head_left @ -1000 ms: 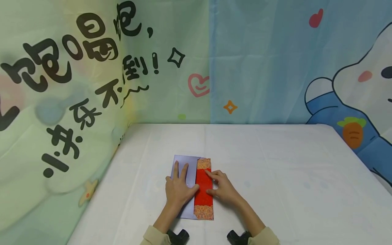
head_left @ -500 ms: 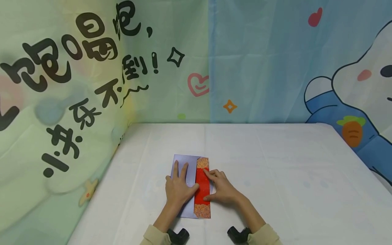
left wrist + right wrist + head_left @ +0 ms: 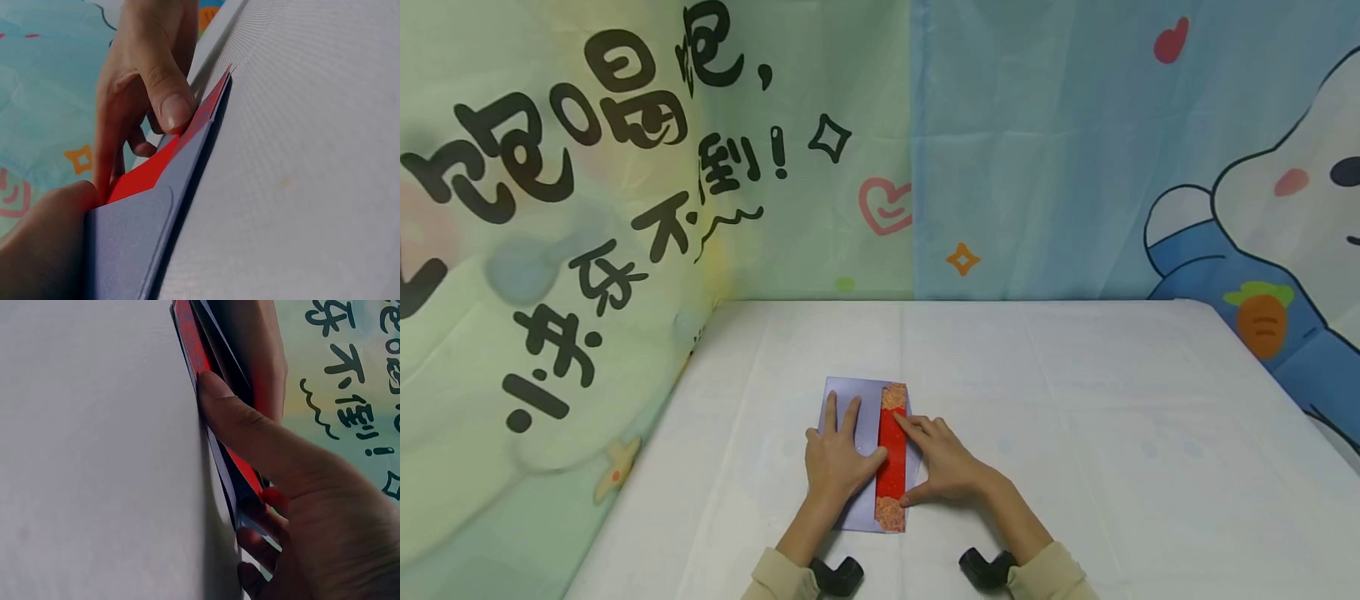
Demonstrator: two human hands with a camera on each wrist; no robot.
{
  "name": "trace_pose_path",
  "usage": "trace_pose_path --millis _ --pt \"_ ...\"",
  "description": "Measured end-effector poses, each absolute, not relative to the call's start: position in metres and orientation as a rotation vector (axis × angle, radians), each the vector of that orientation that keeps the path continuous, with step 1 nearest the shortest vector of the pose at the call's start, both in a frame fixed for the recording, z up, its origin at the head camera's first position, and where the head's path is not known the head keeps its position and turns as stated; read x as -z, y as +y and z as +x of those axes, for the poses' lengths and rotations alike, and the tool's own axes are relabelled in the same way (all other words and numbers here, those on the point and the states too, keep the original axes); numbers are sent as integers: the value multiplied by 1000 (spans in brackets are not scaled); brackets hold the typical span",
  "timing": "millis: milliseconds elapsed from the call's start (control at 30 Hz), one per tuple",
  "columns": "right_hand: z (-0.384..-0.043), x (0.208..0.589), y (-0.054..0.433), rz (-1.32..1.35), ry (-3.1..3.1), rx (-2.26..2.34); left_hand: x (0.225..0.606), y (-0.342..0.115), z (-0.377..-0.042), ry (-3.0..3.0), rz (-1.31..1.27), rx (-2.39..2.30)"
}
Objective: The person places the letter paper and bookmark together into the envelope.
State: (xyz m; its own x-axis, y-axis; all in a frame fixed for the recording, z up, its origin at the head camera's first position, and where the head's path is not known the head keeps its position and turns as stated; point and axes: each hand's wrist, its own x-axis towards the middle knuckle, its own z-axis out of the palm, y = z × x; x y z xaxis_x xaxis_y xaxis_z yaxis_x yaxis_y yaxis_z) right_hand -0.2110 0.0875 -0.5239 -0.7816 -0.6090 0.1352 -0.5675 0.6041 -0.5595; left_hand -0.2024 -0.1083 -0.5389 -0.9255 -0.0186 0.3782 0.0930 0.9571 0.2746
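In the head view a pale lavender paper sleeve or folder (image 3: 868, 400) lies on the table. A red sheet with orange patterned ends (image 3: 891, 458) shows as an upright strip along its right side, partly covered by the lavender panel. My left hand (image 3: 837, 458) lies on the lavender panel with fingers spread, its thumb reaching the red sheet's left side. My right hand (image 3: 951, 462) touches the red strip's right edge with index fingertip and thumb set well apart. In the left wrist view the red sheet (image 3: 147, 175) rises from the lavender piece (image 3: 134, 240).
A white cloth covers the table (image 3: 1075, 400). Behind it hangs a blue and green printed backdrop (image 3: 1030, 150) with lettering and a cartoon animal. Black wrist devices (image 3: 837, 577) sit by both sleeves.
The red sheet's right edge has moved left, so its visible strip is narrower and more lavender shows to its right. My right thumb has slid nearer the lower end; my left hand stays put.
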Motion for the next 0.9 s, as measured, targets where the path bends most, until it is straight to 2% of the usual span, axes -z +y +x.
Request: trace_pose_path --millis 400,900 --pt "-210 527 84 -1005 2902 706 539 -108 -203 -2742 -46 408" --pt "-205 529 79 -909 2830 801 540 -109 -203 -2763 -55 362"
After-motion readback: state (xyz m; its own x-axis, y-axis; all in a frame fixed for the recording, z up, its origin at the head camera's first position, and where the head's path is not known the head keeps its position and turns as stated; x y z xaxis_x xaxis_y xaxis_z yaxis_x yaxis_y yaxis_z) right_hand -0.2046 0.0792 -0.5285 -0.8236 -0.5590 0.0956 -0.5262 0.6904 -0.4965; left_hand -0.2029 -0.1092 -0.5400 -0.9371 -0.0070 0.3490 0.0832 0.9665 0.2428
